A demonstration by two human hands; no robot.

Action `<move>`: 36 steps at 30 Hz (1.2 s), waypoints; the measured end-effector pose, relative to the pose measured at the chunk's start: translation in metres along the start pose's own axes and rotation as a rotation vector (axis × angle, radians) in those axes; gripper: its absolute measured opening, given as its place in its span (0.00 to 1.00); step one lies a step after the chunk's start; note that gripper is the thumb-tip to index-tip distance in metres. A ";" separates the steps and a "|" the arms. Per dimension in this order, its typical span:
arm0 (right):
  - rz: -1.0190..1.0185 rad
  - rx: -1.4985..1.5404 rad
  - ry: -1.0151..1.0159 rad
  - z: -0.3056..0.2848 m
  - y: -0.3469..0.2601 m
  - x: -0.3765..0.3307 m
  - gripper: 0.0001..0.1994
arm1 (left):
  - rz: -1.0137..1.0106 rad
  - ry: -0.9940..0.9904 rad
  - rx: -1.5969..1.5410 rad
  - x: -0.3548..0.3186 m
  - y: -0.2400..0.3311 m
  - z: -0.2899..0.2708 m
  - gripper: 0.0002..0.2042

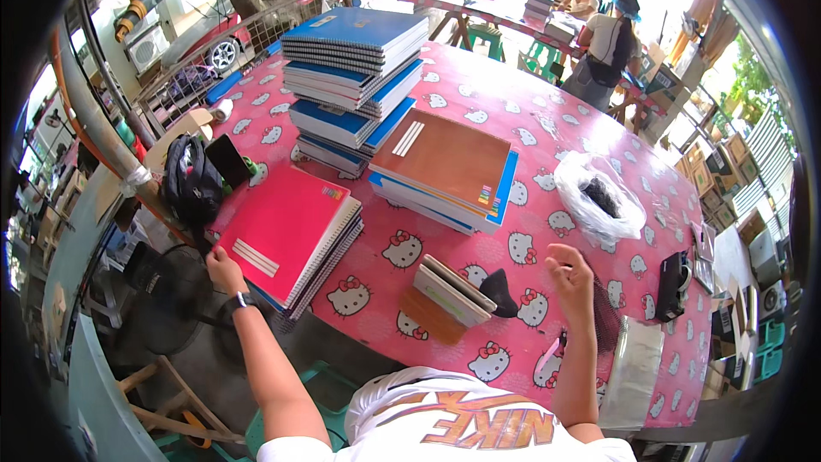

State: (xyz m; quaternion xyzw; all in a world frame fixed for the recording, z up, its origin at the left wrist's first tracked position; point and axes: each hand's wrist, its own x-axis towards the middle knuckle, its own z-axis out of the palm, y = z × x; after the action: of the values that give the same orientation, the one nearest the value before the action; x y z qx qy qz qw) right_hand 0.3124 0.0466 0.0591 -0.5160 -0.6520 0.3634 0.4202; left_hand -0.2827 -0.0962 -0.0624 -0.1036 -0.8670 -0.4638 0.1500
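Head view: our left hand [226, 270] touches the near-left edge of the red notebook [282, 218] atop a stack on the bench [526, 90]; its grip we cannot tell. Our right hand [571, 272] is empty, loosely curled. Probably slick and bendy; we should pinch opposite edges.

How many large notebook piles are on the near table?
3: a tall blue-topped pile toward the back left, a brown-topped pile to its right, and a red-topped pile beside the left hand.
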 end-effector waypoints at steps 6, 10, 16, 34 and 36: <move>-0.100 0.023 -0.040 0.048 -0.003 0.002 0.10 | -0.002 -0.055 -0.249 -0.029 0.019 0.009 0.23; -0.064 0.293 -0.335 0.133 -0.054 0.019 0.11 | 0.071 -0.174 -0.545 -0.003 -0.028 0.025 0.26; -0.018 0.386 -0.307 0.323 -0.018 0.034 0.29 | 0.001 -0.452 -0.958 0.005 -0.049 0.054 0.21; 0.044 0.456 -0.019 0.396 -0.001 0.072 0.13 | -0.291 -0.744 -1.140 0.022 -0.030 0.028 0.20; -0.065 0.461 0.024 0.397 0.007 0.073 0.13 | -0.334 -0.764 -1.213 0.013 -0.018 0.029 0.20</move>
State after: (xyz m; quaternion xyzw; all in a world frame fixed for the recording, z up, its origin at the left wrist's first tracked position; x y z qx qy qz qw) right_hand -0.0595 0.1038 -0.0866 -0.3894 -0.5630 0.4828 0.5462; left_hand -0.3051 -0.0817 -0.0871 -0.1891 -0.4543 -0.8101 -0.3188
